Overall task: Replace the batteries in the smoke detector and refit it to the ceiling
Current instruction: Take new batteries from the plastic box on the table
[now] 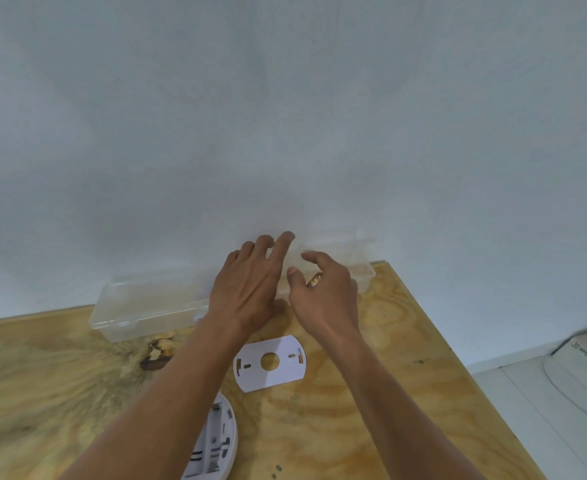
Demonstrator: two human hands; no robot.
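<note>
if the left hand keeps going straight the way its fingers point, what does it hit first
Probably the clear plastic box against the wall. The left hand points forward and slightly right, its fingertips already overlapping the box's left end. Depth is unclear, so it may pass above the box and meet the wall.

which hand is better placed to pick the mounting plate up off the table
Probably the right hand: it hovers open just above and right of the mounting plate. The left hand reaches further back, over the clear box.
</note>
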